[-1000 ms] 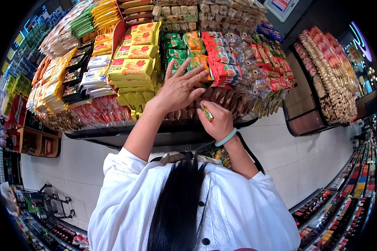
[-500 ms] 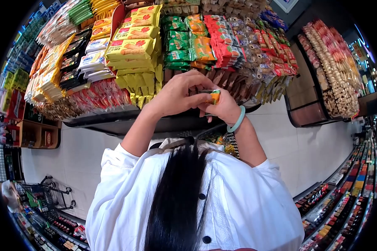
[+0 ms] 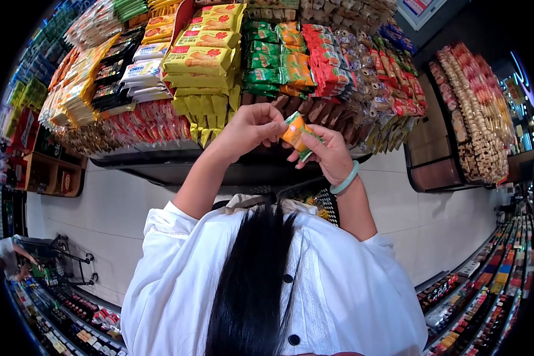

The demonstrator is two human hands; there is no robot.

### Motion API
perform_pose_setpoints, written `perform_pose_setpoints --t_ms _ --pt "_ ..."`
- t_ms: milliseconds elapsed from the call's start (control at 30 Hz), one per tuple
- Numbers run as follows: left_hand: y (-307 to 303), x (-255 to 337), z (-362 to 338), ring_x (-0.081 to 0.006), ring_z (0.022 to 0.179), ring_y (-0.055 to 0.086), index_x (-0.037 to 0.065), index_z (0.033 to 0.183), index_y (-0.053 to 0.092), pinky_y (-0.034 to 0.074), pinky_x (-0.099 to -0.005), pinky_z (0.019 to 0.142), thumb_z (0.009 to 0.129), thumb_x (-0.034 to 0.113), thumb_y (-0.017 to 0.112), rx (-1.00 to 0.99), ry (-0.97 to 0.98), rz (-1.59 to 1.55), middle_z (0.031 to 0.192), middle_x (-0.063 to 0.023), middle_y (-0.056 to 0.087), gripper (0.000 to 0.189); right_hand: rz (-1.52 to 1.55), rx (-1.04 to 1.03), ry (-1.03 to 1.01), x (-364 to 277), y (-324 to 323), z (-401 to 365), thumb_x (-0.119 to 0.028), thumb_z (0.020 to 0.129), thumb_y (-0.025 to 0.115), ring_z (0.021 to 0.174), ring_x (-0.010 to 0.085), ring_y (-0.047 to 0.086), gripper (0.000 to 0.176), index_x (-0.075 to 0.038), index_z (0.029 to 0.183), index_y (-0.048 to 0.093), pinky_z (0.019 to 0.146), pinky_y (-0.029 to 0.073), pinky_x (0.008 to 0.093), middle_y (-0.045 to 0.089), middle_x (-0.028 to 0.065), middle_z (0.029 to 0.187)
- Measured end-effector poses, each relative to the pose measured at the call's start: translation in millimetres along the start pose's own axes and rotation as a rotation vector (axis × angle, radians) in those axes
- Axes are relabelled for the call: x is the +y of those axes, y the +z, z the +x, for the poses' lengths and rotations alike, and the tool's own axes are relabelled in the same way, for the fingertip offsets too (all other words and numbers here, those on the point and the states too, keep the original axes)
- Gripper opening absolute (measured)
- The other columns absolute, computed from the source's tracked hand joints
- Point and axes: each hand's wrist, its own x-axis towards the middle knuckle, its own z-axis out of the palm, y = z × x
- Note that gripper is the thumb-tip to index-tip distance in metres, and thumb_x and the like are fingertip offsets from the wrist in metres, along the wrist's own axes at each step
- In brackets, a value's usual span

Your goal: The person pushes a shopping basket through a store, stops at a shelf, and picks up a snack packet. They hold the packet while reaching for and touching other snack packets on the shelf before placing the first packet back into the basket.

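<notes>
An orange snack packet (image 3: pixel 293 132) with green ends is held up between my two hands, in front of the snack display. My right hand (image 3: pixel 329 155), with a pale green bangle (image 3: pixel 346 178) at its wrist, grips the packet's lower right side, thumb across the front. Fingers of my left hand (image 3: pixel 249 132) are pinched together at the packet's upper left edge. Orange packets (image 3: pixel 296 70) of similar look lie in a stack just beyond, between green packets (image 3: pixel 262 59) and red packets (image 3: pixel 327 65).
Yellow packets (image 3: pixel 203 56) are piled beyond my left hand. To the right stands another stocked display (image 3: pixel 474 113). Low shelves of goods (image 3: pixel 486 285) run along the lower right. At the lower left, a person (image 3: pixel 10 255) is beside a shopping cart (image 3: pixel 65 261).
My hands have moved slightly apart, and the packet has turned so that its orange front shows much more. The person by the cart has shifted.
</notes>
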Motion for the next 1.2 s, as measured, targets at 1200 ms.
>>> perform_pose_setpoints --t_ms 1200 --pt "12 4 7 -0.0069 0.066 0.058 -0.004 0.116 0.043 0.047 -0.0194 0.054 0.084 0.01 0.069 0.291 0.295 -0.197 0.082 -0.0059 0.061 0.044 -1.638 0.037 -0.698 -78 36 33 -0.025 0.068 0.073 0.094 0.0266 0.049 0.042 -0.006 0.101 0.058 0.082 0.035 0.0394 0.056 0.0081 0.095"
